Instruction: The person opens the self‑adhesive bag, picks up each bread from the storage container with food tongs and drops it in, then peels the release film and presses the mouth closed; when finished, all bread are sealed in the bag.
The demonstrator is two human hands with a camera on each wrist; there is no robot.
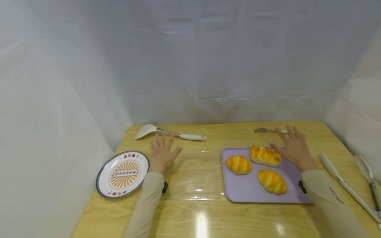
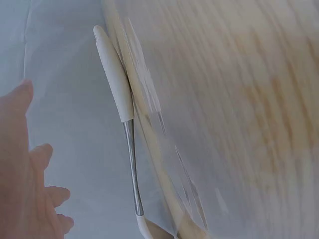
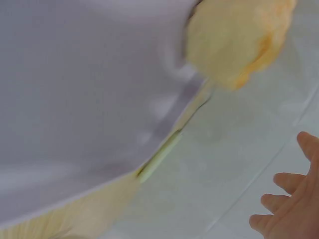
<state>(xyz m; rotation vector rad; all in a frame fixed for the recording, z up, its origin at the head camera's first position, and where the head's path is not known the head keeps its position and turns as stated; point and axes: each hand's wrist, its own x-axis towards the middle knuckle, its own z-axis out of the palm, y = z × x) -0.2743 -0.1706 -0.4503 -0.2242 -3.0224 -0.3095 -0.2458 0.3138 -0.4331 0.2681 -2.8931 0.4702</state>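
My left hand (image 1: 162, 155) is spread with straight fingers and holds nothing. Its fingertips overlap the shaft of a white-handled spatula (image 1: 191, 137) in the head view; the left wrist view shows that spatula (image 2: 115, 77) apart from the fingers. My right hand (image 1: 293, 150), also spread and holding nothing, is over the far right part of a lilac tray (image 1: 244, 195). On the tray lie two croissant-shaped breads, one at left (image 1: 238, 165) and one nearer me (image 1: 272, 181), plus a longer bread (image 1: 265, 156). A fork (image 1: 263, 130) with a pale green handle lies behind the tray, partly hidden by the right fingers.
A white plate (image 1: 102, 178) with a printed sunburst stands at the left table edge. Tongs (image 1: 342, 181) lie spread at the right edge. A clear, glossy sheet (image 1: 193, 175) covers the wooden table's middle. White sheeting (image 1: 208, 66) walls the back and sides.
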